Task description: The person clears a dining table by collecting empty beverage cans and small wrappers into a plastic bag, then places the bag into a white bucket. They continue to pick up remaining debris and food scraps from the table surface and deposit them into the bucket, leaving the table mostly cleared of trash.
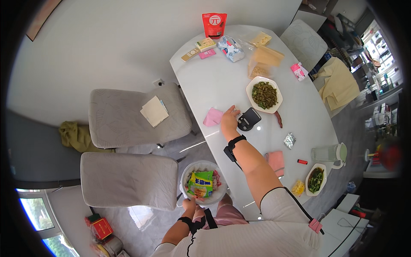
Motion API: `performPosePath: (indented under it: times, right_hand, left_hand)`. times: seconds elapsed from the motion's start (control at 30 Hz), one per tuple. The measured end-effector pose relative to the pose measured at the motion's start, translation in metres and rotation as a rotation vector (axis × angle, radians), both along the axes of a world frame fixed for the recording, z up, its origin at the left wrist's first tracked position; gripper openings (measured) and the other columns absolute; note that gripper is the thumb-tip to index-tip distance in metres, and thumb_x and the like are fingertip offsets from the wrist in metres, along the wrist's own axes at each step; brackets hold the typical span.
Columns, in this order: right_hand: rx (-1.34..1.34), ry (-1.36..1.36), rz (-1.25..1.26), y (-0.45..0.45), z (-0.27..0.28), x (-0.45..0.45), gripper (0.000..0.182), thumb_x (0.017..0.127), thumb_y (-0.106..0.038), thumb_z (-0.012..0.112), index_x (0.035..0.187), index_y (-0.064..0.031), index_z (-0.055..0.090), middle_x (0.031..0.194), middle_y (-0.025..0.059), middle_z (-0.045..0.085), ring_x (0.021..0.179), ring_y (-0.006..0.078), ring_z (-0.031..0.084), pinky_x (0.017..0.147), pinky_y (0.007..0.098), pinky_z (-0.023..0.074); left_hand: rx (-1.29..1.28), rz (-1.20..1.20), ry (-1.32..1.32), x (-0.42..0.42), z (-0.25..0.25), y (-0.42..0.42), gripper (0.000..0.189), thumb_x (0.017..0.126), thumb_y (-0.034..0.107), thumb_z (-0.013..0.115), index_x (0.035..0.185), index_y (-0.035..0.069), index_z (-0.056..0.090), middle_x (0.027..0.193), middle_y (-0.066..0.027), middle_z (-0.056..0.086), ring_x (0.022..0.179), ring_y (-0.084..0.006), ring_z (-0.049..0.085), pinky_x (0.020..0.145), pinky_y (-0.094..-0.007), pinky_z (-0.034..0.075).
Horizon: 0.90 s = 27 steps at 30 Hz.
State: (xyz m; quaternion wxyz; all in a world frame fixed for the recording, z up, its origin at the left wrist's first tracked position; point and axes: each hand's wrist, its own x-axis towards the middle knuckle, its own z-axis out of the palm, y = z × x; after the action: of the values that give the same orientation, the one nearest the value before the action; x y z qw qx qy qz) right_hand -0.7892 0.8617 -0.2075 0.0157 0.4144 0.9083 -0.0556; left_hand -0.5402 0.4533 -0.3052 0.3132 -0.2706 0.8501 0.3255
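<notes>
Stretched over the white table, my right hand [230, 119] is between a pink cloth [213, 117] and a black phone stand [249, 119]; something small and pale shows at its fingertips, too unclear to name. Down by the table's edge, my left hand [189, 204] grips the rim of a white trash bin [189, 166] with a green snack bag [201, 183] and other wrappers inside. A white dish of chopped green food [264, 95] stands beyond the phone stand, with a reddish-brown elongated item [278, 119] beside it.
Two grey chairs [128, 180] stand left of the table. On the table [212, 80] are a tissue pack [230, 48], a red pouch [214, 27], a folded pink towel [275, 163], crumpled foil [289, 140], a glass pitcher [326, 153] and a dish of greens [316, 180].
</notes>
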Motion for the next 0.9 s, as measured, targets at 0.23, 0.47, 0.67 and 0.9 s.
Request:
performPosePath:
  times: [0.23, 0.47, 0.67, 0.9]
  right_hand:
    - [0.021, 0.139, 0.357, -0.027, 0.069, 0.018, 0.035, 0.081, -0.006, 0.046, 0.115, -0.0006, 0.049, 0.089, 0.0189, 0.056, 0.071, 0.0311, 0.062, 0.056, 0.0372, 0.051]
    - [0.133, 0.298, 0.688, -0.041, 0.06, 0.018, 0.029, 0.06, -0.005, 0.062, 0.087, -0.0018, 0.053, 0.083, 0.0112, 0.055, 0.09, 0.0308, 0.047, 0.079, 0.0416, 0.0367]
    - [-0.047, 0.298, 0.605, -0.058, 0.074, 0.018, 0.015, 0.067, -0.006, 0.061, 0.081, -0.007, 0.055, 0.078, 0.0091, 0.055, 0.078, 0.0274, 0.053, 0.066, 0.0401, 0.0425]
    - [-0.599, 0.711, 0.07, -0.137, 0.102, 0.098, 0.006, 0.084, -0.001, 0.055, 0.09, -0.0002, 0.053, 0.089, 0.0105, 0.063, 0.071, 0.0155, 0.065, 0.064, 0.0236, 0.0507]
  left_hand:
    - [0.13, -0.088, 0.004, -0.051, 0.079, 0.02, 0.038, 0.07, 0.027, 0.063, 0.081, -0.009, 0.062, 0.072, -0.0238, 0.063, 0.062, -0.0285, 0.065, 0.054, -0.0372, 0.052]
    - [0.096, -0.276, -0.045, -0.065, -0.035, -0.009, 0.039, 0.069, 0.032, 0.063, 0.076, -0.006, 0.064, 0.063, -0.0194, 0.062, 0.06, -0.0308, 0.064, 0.06, -0.0387, 0.052]
    - [0.137, -0.384, -0.01, -0.087, -0.064, 0.002, 0.036, 0.069, 0.029, 0.061, 0.08, -0.005, 0.064, 0.071, -0.0205, 0.063, 0.07, -0.0344, 0.063, 0.065, -0.0413, 0.049]
    - [0.227, -0.479, -0.236, -0.108, -0.145, 0.037, 0.05, 0.055, 0.035, 0.073, 0.089, -0.001, 0.065, 0.091, -0.0233, 0.063, 0.09, -0.0354, 0.06, 0.077, -0.0401, 0.046]
